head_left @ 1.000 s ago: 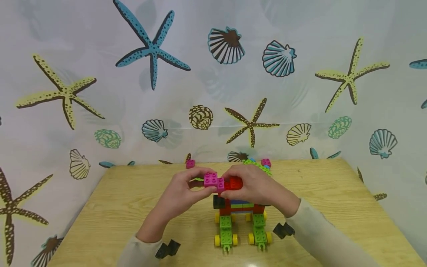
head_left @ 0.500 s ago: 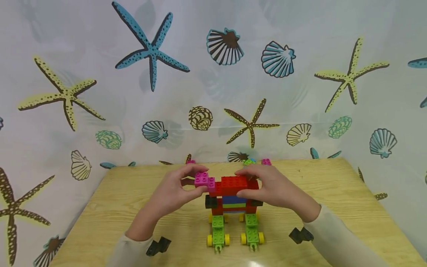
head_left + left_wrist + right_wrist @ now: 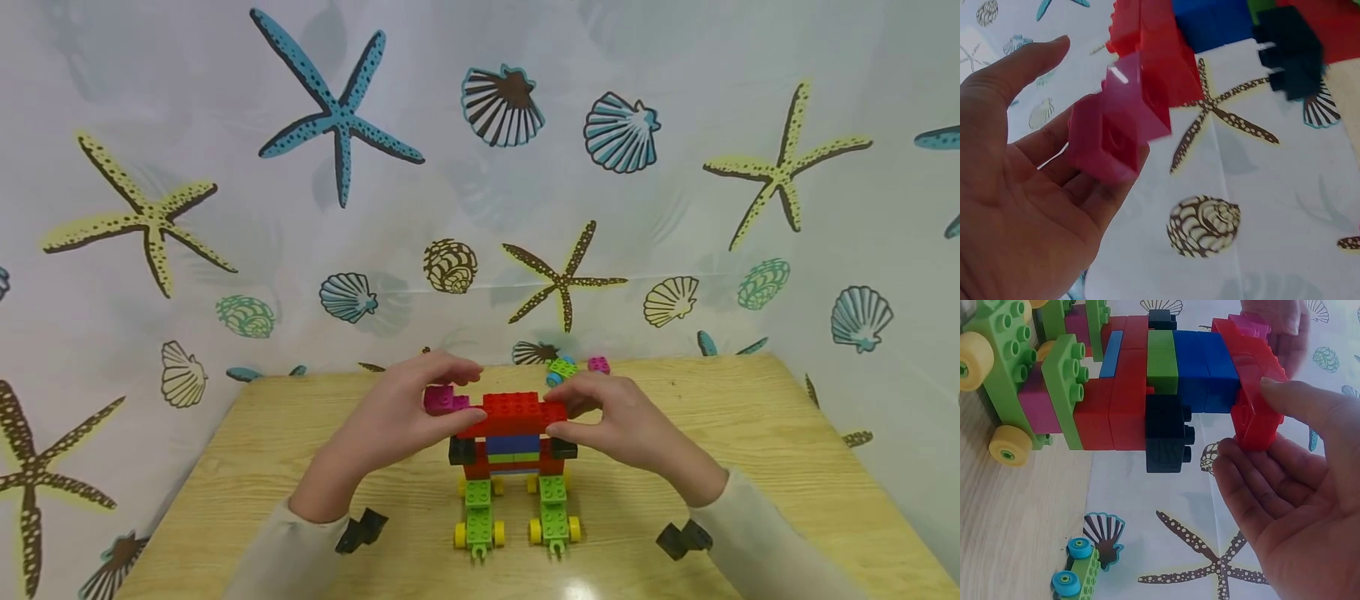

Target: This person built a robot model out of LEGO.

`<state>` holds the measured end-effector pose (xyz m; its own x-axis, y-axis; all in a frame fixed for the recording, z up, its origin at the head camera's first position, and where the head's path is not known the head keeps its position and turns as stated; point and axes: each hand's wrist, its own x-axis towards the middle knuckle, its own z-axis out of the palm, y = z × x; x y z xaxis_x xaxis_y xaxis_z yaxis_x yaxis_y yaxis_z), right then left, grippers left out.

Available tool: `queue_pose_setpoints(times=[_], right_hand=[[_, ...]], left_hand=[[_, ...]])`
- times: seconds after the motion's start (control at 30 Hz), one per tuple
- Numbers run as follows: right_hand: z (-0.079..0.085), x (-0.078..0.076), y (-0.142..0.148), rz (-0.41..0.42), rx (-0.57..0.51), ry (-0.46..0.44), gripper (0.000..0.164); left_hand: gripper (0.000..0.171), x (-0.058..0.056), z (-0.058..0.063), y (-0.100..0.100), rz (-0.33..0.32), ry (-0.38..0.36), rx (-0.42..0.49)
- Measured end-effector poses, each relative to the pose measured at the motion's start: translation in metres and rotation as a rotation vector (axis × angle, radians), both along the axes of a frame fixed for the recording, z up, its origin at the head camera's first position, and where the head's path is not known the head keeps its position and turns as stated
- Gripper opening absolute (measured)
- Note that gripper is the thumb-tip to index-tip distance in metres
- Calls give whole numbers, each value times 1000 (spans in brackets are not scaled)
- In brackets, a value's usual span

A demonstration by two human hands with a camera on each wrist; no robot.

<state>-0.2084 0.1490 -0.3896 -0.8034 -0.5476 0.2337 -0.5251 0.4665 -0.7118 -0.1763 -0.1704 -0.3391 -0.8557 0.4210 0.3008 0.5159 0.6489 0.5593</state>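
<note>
A toy brick model stands on the wooden table, with red top bricks (image 3: 512, 408), blue bricks (image 3: 1204, 369), black side bricks (image 3: 1164, 440) and green wheeled bases (image 3: 478, 508). Two joined pink bricks (image 3: 1094, 137) are attached at the model's upper left end. My left hand (image 3: 397, 408) is around these pink bricks; its fingers lie behind them and its thumb stands apart in the left wrist view. At the other end, my right hand (image 3: 626, 425) pinches a red brick (image 3: 1257, 419) between thumb and fingers.
A green wheeled piece (image 3: 561, 371) with blue wheels and a loose pink brick (image 3: 598, 364) lie near the back edge of the wooden table (image 3: 675, 458). A patterned cloth (image 3: 480, 192) hangs behind and at the sides.
The right hand has moved from near the pink bricks to the model's right end. The left hand has loosened its thumb from the pink bricks. The model appears shifted slightly left.
</note>
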Motion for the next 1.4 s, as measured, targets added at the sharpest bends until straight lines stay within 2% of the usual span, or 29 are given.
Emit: queue_pose_setpoints(times=[0.23, 0.37, 0.57, 0.73, 0.8, 0.93, 1.1, 1.4], right_hand=[[-3, 0, -12, 22, -62, -59, 39], [-4, 1, -21, 16, -98, -80, 39], [-7, 3, -33, 14, -180, -170, 42], [-10, 3, -33, 67, -255, -312, 47], [-11, 2, -30, 85, -271, -342, 47], [-11, -2, -19, 78, -274, -338, 46], [-12, -12, -1, 18, -260, -298, 42], [-27, -54, 44, -173, -246, -257, 40]], left_hand=[[47, -4, 11, 28, -48, 85, -244], [44, -5, 14, 38, -60, 81, -323], [43, -4, 17, 48, -73, -4, -312], [39, -5, 14, 52, -51, -48, -283], [37, -6, 12, 52, -43, -70, -290], [33, -8, 11, 52, -43, -96, -338], [28, -7, 11, 49, -35, -111, -368], [25, -5, 11, 30, 4, -125, -358]])
